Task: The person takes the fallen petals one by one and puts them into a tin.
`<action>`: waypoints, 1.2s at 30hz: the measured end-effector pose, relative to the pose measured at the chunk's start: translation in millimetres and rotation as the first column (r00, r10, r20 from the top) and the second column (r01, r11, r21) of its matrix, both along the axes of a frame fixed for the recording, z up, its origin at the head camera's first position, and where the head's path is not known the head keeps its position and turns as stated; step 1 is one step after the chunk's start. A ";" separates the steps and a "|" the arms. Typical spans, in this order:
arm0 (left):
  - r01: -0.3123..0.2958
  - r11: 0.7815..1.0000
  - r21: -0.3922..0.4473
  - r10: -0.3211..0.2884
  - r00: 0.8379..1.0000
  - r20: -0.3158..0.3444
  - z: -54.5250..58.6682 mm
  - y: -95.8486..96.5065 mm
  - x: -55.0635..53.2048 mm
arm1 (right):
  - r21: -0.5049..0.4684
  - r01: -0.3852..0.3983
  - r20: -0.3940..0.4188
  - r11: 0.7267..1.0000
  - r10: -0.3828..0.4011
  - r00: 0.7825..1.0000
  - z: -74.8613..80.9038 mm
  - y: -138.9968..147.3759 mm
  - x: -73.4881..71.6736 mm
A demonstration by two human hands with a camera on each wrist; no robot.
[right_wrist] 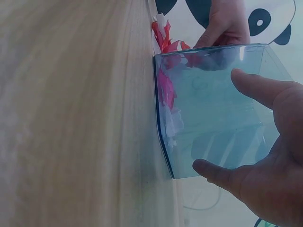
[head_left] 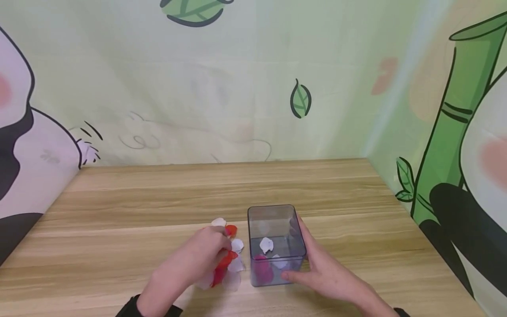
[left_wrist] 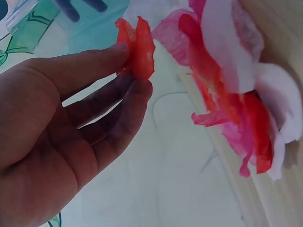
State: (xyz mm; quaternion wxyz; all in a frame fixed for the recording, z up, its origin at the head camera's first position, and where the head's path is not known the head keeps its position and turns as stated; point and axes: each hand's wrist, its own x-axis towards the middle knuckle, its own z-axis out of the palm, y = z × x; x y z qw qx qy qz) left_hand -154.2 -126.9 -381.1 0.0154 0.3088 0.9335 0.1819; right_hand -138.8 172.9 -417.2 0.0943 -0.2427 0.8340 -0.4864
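My left hand (head_left: 200, 255) pinches a red-orange petal (left_wrist: 142, 52) between thumb and fingertips. Below and beside that hand lies a loose pile of red, pink and white petals (left_wrist: 258, 132), partly covered by it in the head view. Just right of the pile, a see-through grey-blue plastic box (head_left: 273, 222) stands upright on the table, its top uncovered. A white petal (head_left: 266, 245) and a pink petal (head_left: 262, 269) lie inside, along with another pale one. My right hand (head_left: 326, 275) holds the box at its right side, thumb at the front and fingers behind.
The wooden table (head_left: 130, 198) reaches back to a wall hanging (head_left: 222, 88) printed with leaves, bamboo and pandas. The hanging also runs along the left and right sides of the table.
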 end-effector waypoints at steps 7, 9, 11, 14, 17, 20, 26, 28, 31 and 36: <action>-0.007 0.999 0.048 0.010 0.998 -0.066 7.3 -1.9 0.4 | 0.002 0.006 0.007 1.000 -0.006 1.000 0.7 0.3 0.0; -0.016 0.998 0.068 0.021 0.997 -0.068 8.5 -2.1 0.5 | 0.002 0.005 0.009 1.000 -0.005 1.000 0.8 0.3 0.1; -0.028 0.995 0.094 0.035 0.997 -0.064 9.6 -2.2 0.9 | 0.000 0.005 0.010 1.000 -0.005 1.000 0.9 0.2 0.0; -0.049 0.993 0.108 0.056 0.996 -0.069 10.7 -2.6 1.7 | -0.002 0.005 0.011 1.000 -0.005 1.000 0.9 0.2 -0.1; -0.079 0.990 0.118 0.089 0.993 -0.074 11.7 -2.2 2.4 | -0.002 0.006 0.008 1.000 -0.006 1.000 0.8 0.2 -0.1; -0.109 0.986 0.129 0.121 0.989 -0.086 12.8 -1.7 3.0 | -0.005 0.004 0.004 1.000 -0.004 1.000 0.5 0.3 -0.1; -0.088 0.967 0.241 0.145 0.962 -0.231 13.2 2.0 2.2 | -0.012 -0.001 0.002 1.000 0.001 1.000 0.2 0.6 -0.3; -0.067 0.955 0.289 0.158 0.940 -0.303 12.7 4.8 2.0 | -0.013 -0.003 0.000 1.000 0.003 1.000 0.1 0.6 -0.3; -0.022 0.925 0.379 0.183 0.901 -0.393 12.4 10.9 2.5 | -0.016 -0.007 -0.002 1.000 0.007 1.000 0.2 0.5 -0.2; 0.102 0.865 0.492 0.195 0.834 -0.516 13.8 23.0 4.8 | -0.011 -0.004 -0.005 1.000 0.004 1.000 0.7 0.8 0.1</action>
